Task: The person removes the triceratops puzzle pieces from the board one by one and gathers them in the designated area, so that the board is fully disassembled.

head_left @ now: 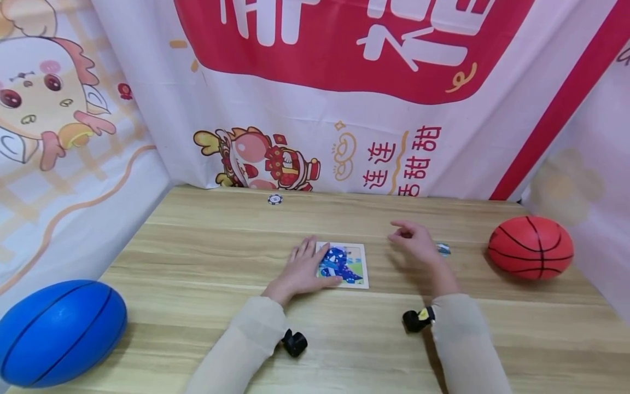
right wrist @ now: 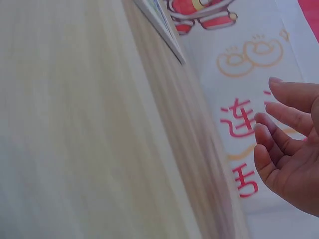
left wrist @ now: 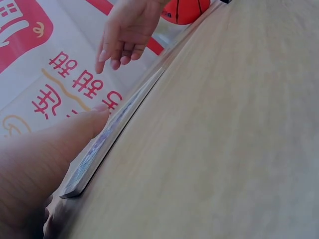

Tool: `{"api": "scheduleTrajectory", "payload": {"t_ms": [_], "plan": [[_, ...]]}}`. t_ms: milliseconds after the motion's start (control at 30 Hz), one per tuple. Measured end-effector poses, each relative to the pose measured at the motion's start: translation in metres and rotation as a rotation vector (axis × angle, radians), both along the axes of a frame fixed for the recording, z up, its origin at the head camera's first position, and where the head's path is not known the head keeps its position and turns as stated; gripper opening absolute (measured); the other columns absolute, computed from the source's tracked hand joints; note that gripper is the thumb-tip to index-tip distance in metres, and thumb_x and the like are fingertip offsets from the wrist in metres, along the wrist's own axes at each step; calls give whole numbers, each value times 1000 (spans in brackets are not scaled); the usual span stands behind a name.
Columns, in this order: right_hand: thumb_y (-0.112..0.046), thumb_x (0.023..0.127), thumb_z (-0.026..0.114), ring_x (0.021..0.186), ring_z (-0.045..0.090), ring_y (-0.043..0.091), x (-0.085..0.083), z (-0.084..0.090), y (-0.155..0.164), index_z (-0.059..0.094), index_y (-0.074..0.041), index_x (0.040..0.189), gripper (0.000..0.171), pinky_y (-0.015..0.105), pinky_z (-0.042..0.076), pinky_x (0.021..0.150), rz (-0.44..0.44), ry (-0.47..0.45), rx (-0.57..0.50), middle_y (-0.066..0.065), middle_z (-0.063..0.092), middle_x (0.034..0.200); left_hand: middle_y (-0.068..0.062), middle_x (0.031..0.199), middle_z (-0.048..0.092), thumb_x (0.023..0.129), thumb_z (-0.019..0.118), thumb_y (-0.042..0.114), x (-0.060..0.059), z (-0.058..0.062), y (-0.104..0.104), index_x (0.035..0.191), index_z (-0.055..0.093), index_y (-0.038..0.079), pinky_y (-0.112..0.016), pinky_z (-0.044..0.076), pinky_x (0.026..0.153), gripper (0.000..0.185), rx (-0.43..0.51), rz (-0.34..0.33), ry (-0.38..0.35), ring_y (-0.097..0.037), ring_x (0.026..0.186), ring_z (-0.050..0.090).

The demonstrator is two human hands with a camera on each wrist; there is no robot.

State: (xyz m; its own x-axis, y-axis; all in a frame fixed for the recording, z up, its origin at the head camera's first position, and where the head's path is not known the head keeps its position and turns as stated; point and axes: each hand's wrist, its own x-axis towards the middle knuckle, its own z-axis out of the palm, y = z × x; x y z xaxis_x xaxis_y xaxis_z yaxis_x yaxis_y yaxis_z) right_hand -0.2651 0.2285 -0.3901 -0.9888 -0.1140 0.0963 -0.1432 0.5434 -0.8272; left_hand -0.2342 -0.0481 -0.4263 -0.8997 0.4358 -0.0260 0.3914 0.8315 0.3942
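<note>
The left hand (head_left: 306,269) hides the left part of the puzzle board (head_left: 350,266). The small piece (head_left: 443,249) behind the right hand (head_left: 413,241) is too small to identify.

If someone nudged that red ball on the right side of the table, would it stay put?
Probably not. The red ball is rounded, resting on a smooth, flat table with nothing touching it, so it would likely roll. Its slightly squashed outline hints it is soft and light, though that is a guess. The right hand hovers apart from it.
</note>
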Motion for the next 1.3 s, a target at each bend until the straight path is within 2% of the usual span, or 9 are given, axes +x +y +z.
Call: {"api": "scheduleTrajectory", "payload": {"t_ms": [333, 633, 933, 1067, 1300], "plan": [[-13, 82, 58, 80, 47, 23, 0, -6, -45, 52, -2, 116, 36, 32, 43, 68, 69, -47, -65, 11, 54, 89, -9, 143, -2, 66, 39, 76, -1, -2, -1, 139, 19, 20, -44, -2, 100, 94, -39, -24, 12, -27, 128, -6], [-15, 81, 61, 82, 50, 20, 6, -23, -71, 60, -5, 107, 28, 32, 42, 71, 110, -71, 5, 5, 58, 88, -13, 142, -3, 66, 36, 77, -2, -3, -2, 139, 18, 21, -44, -2, 100, 93, -64, -16, 15, -26, 128, -6], [-10, 77, 64, 80, 50, 19, 11, -34, -78, 64, -3, 98, 22, 33, 42, 72, 90, 9, 63, 6, 56, 86, -13, 142, -1, 67, 34, 76, 0, -2, -2, 139, 17, 21, -44, -2, 100, 92, -79, -18, 15, -26, 128, -6], [-8, 77, 64, 79, 49, 20, 11, -36, -77, 65, -3, 97, 21, 33, 42, 70, 111, 55, 90, 6, 54, 85, -14, 142, -1, 68, 35, 76, 1, -2, -2, 139, 18, 20, -44, -2, 100, 92, -78, -19, 19, -27, 128, -5], [-9, 77, 64, 76, 49, 18, 9, -39, -76, 66, -6, 97, 21, 31, 42, 68, 115, 79, 101, 4, 54, 83, -15, 142, -1, 68, 35, 76, 1, -4, -1, 139, 18, 19, -44, -2, 100, 93, -82, -21, 28, -27, 128, -6]]}}
